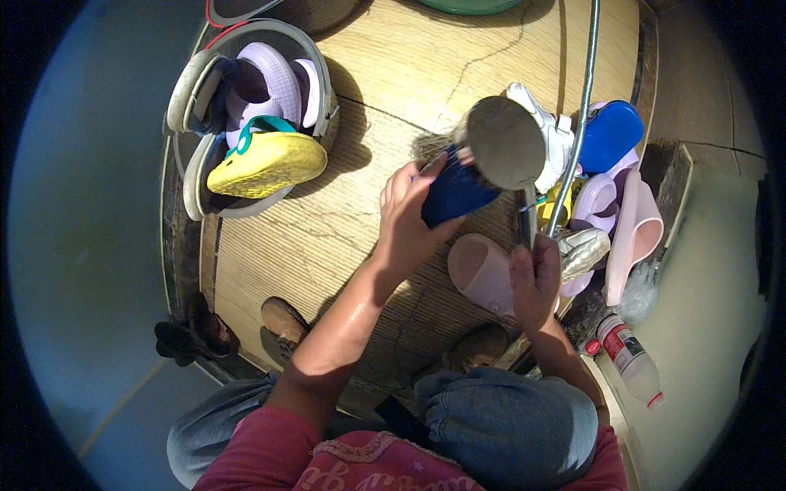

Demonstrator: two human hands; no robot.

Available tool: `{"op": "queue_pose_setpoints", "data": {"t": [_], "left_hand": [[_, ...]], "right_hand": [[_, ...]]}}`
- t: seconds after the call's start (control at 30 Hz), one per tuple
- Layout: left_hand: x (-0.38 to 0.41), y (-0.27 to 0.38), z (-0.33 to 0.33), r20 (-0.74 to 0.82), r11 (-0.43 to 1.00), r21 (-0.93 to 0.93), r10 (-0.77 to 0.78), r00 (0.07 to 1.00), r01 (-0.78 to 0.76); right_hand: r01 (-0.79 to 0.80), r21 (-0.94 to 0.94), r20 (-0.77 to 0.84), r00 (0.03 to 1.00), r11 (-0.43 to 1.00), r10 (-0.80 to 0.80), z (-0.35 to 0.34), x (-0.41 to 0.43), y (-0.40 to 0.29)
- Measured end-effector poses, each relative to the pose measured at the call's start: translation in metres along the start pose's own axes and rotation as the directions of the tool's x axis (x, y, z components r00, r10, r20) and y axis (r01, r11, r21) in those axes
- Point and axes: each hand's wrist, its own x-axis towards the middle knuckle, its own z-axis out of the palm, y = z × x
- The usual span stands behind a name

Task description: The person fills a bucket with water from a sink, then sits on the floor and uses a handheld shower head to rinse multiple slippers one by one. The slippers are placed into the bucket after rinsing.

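My left hand (408, 221) is closed on a dark blue item (457, 193), perhaps a shoe; blur hides its exact kind. My right hand (535, 279) grips the upright handle of a round grey dipper (506, 142). The dipper's disc-shaped face is towards me, beside the blue item, and what looks like splashing water shows at their upper left. A pink slide sandal (476, 273) lies on the floor between my hands. Right of the dipper are white shoes (543, 132), a blue sole (611, 136), lilac footwear (594, 199) and another pink slide (635, 236).
At the upper left, a bucket (316, 67) holds white-soled shoes, lilac clogs and a yellow clog (270, 162). A metal hose (583, 98) crosses the right side. A plastic bottle (629, 359) lies at the lower right. Part of a green basin (470, 6) shows at the top.
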Motion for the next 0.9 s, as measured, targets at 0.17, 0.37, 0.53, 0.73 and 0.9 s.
{"op": "queue_pose_setpoints", "data": {"t": [0.17, 0.37, 0.53, 0.73, 0.9], "left_hand": [[0.006, 0.013, -0.010, -0.079, 0.968, 0.227, 0.131, 0.988, -0.110], [0.010, -0.023, 0.012, -0.012, 0.949, -0.311, -0.064, 0.998, 0.057], [0.021, -0.002, 0.021, 0.314, 0.031, -0.928, -0.476, 0.822, 0.372], [0.032, -0.007, 0.021, 0.588, -0.592, -0.724, -0.263, 0.765, 0.353], [0.024, 0.010, 0.021, 0.506, -0.628, -0.715, -0.164, 0.847, 0.306]], "right_hand": [[-0.113, 0.137, -0.046, 0.992, 0.984, 0.121, 0.001, 0.008, -0.001], [0.101, -0.067, 0.101, 0.990, 0.993, -0.094, 0.002, -0.006, -0.002], [0.269, -0.215, 0.187, 0.955, 0.939, -0.230, 0.000, -0.010, -0.006], [0.295, -0.192, 0.228, 0.941, 0.936, -0.250, 0.001, -0.016, -0.001], [0.260, -0.205, 0.192, 0.956, 0.944, -0.222, 0.000, -0.008, -0.003]]}}
